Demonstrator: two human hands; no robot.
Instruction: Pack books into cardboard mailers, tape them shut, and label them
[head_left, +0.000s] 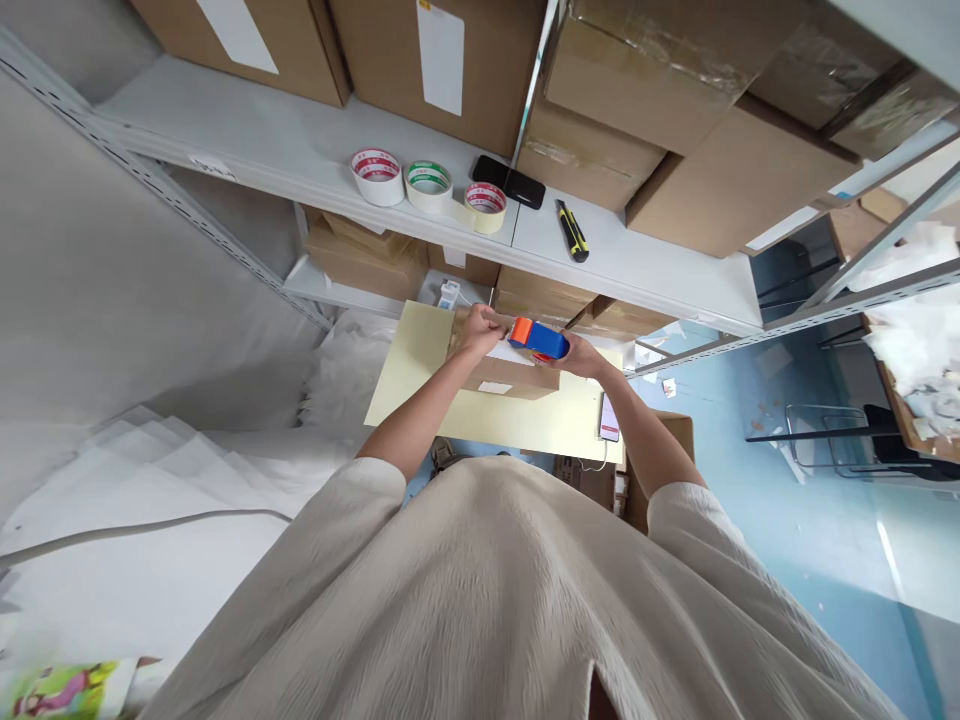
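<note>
One tape dispenser [549,342], blue with orange end, gripped by right hand [580,356] over one cardboard box [529,380] on surface [409,370]. Left hand [480,330] narrow at box top, hold unclear. Beyond box, on shelf [637,262]: three tape rolls [428,201], one cutter [573,232]. Right of box: one phone [608,418].

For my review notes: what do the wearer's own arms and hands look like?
The left hand and right hand are ungloved, and the forearms are uncovered, with no watch or cable visible on them. The loose, pale beige sleeves are short and plain, matching the crinkle-textured top.
</note>
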